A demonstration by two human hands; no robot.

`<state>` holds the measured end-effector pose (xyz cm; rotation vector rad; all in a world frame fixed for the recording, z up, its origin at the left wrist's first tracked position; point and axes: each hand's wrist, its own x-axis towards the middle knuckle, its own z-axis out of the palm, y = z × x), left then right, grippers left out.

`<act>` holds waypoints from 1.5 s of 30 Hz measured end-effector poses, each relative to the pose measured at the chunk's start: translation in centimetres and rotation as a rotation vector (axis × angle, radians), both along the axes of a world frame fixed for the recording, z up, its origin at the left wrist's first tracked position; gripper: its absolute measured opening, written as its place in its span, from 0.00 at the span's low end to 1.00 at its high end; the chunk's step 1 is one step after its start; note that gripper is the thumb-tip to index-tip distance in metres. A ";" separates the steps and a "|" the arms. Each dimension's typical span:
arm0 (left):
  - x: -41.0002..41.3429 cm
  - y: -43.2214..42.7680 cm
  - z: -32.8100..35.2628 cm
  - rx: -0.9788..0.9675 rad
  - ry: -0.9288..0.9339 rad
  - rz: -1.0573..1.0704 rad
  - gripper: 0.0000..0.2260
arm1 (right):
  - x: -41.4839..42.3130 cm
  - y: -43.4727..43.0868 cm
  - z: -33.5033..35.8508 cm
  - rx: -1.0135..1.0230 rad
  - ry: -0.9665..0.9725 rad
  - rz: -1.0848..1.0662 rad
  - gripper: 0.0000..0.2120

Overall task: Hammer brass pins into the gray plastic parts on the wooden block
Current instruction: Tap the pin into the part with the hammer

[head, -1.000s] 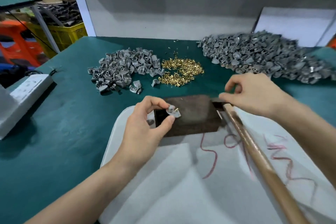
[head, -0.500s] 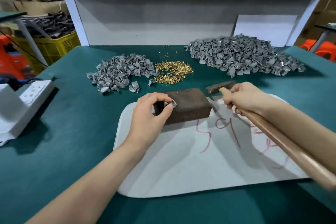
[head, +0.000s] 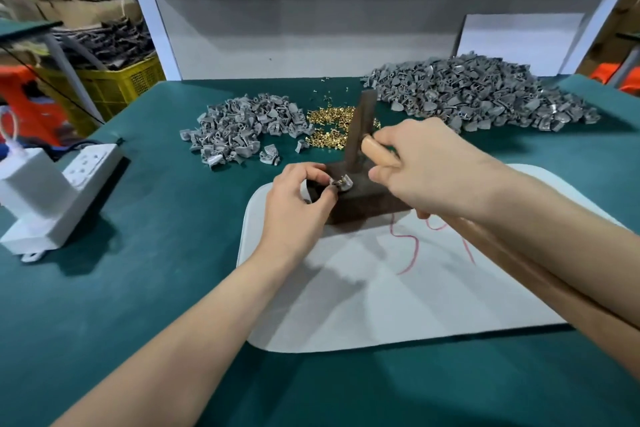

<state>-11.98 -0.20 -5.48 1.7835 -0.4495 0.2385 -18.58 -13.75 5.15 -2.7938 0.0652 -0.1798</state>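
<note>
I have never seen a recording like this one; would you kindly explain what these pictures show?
No machine here: a person works with bare hands, and the camera sits on their head, looking forward and down. The left hand pinches a gray plastic part, a brass pin in it, on the wooden block. The right hand grips a hammer high on its wooden handle, its head over the block. The block stands on a white mat on the green table. Behind lie a small heap of gray parts, brass pins and a larger heap. A white power strip lies at the left.
</note>
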 end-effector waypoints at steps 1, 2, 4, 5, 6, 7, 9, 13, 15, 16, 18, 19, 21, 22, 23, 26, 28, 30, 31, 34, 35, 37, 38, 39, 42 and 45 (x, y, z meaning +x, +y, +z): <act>0.0 0.0 0.0 0.008 0.003 -0.001 0.13 | -0.1 0.3 0.1 -0.025 0.019 0.007 0.08; 0.1 0.0 0.0 0.015 0.005 -0.004 0.12 | -0.1 0.5 0.1 -0.036 0.036 0.015 0.08; 0.2 0.1 -0.1 0.016 0.001 -0.011 0.12 | -0.3 0.8 0.3 -0.039 0.033 0.009 0.09; 0.2 0.1 -0.1 0.013 -0.001 -0.010 0.12 | -0.4 0.8 0.6 -0.047 0.010 -0.002 0.10; 0.2 0.1 -0.1 0.008 -0.002 -0.008 0.11 | -0.4 0.7 1.0 -0.060 -0.024 -0.009 0.11; 0.1 0.1 0.0 0.003 -0.001 -0.007 0.12 | -0.4 0.7 1.5 -0.073 -0.060 -0.006 0.12; 0.0 0.1 0.0 0.004 -0.004 -0.008 0.12 | -0.5 0.6 2.4 -0.073 -0.123 0.010 0.13; 0.1 0.2 -0.1 0.021 -0.023 -0.003 0.11 | -0.6 0.7 2.7 -0.045 -0.125 0.056 0.13; 0.1 0.2 -0.1 0.018 -0.015 0.003 0.11 | -0.7 0.8 2.3 -0.030 -0.106 0.079 0.10; 0.1 0.2 -0.1 0.015 -0.011 0.004 0.11 | -0.7 0.8 2.1 -0.029 -0.102 0.087 0.09; 0.1 0.2 -0.1 0.019 -0.016 0.003 0.12 | -0.7 0.6 2.1 -0.029 -0.111 0.085 0.09; 0.1 0.2 -0.1 0.022 -0.021 0.002 0.11 | -0.7 0.5 2.4 -0.021 -0.122 0.077 0.09; 0.2 0.2 -0.2 0.016 -0.021 0.000 0.10 | -0.6 0.3 2.6 0.013 -0.164 0.070 0.12; 0.2 0.2 -0.2 0.010 -0.017 0.002 0.10 | -0.6 0.4 2.4 0.027 -0.186 0.069 0.13; 0.2 0.2 -0.1 0.006 -0.014 0.007 0.11 | -0.5 0.7 1.9 0.018 -0.185 0.065 0.13; 0.2 0.2 -0.1 -0.019 0.003 0.022 0.10 | -0.5 1.7 -0.5 -0.076 -0.070 0.044 0.13; 0.1 0.2 0.0 -0.039 0.009 0.016 0.08 | -0.5 1.6 -0.1 -0.054 -0.058 0.042 0.12; 0.2 0.2 -0.1 -0.026 0.015 0.006 0.07 | -0.6 0.8 1.5 0.008 -0.144 0.034 0.13; 0.2 0.2 -0.1 -0.024 0.013 0.003 0.07 | -0.6 0.6 2.2 0.042 -0.210 0.042 0.14; 0.2 0.2 -0.1 -0.018 0.013 0.011 0.07 | -0.3 1.0 1.5 -0.007 -0.187 0.047 0.15; 0.2 0.1 -0.1 -0.018 0.011 0.018 0.07 | -0.2 1.2 0.4 -0.057 -0.106 0.037 0.14; 0.2 0.1 -0.1 -0.030 0.009 0.026 0.07 | -0.4 1.2 -0.3 -0.079 -0.028 0.016 0.12; 0.2 0.1 -0.1 -0.036 0.009 0.025 0.07 | -0.5 0.9 0.2 -0.062 -0.047 0.006 0.12; 0.2 0.1 -0.2 -0.032 0.012 0.024 0.07 | -0.6 0.6 0.8 -0.059 -0.089 0.006 0.13; 0.3 0.0 -0.2 -0.014 0.011 0.041 0.07 | -0.9 0.4 2.0 -0.010 -0.245 0.020 0.13; 0.2 0.1 -0.1 -0.023 0.021 0.036 0.05 | -0.7 1.8 0.0 -0.121 -0.087 0.027 0.13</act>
